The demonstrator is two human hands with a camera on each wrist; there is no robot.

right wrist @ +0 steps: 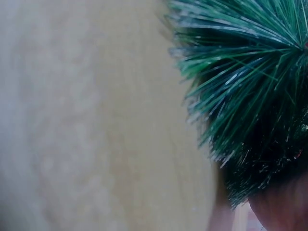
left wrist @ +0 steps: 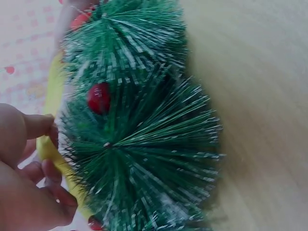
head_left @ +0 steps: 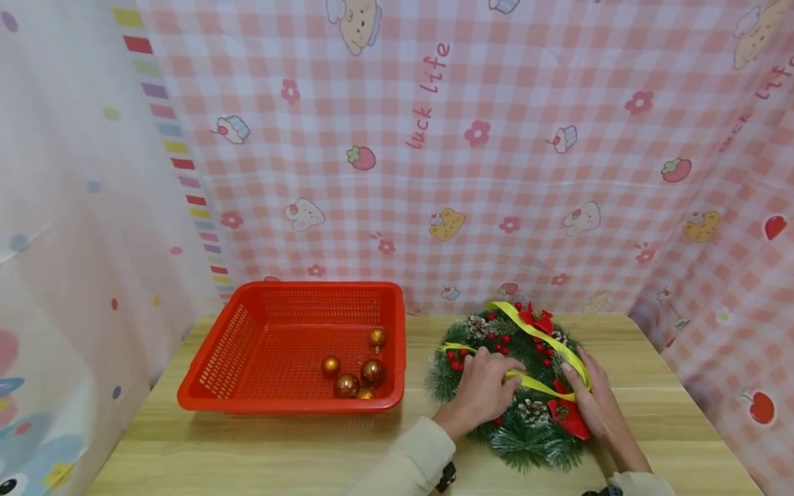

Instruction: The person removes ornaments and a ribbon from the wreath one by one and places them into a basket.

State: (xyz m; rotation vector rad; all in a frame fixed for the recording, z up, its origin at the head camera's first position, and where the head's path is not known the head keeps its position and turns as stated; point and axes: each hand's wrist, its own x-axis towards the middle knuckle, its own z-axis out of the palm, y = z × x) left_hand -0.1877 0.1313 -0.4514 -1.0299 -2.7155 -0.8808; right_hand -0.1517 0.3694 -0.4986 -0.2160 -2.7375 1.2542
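Note:
A green Christmas wreath (head_left: 527, 441) lies on the table at the right, decorated with red berries, pinecones and red bows. Over it a yellow ribbon (head_left: 540, 334) runs in a loose loop. My left hand (head_left: 486, 386) is above the wreath's left part and pinches the ribbon between thumb and fingers. On the right side, my right hand (head_left: 598, 403) grips the wreath's edge, its thumb beside the ribbon. The left wrist view shows the pinched ribbon (left wrist: 45, 147) beside green bristles. Little of the right hand (right wrist: 281, 209) shows in the right wrist view.
A red plastic basket (head_left: 291, 403) stands left of the wreath. Several golden-brown baubles (head_left: 373, 372) lie in its right end. Behind the wooden table (head_left: 248, 455) hangs a pink checked cloth (head_left: 397, 207).

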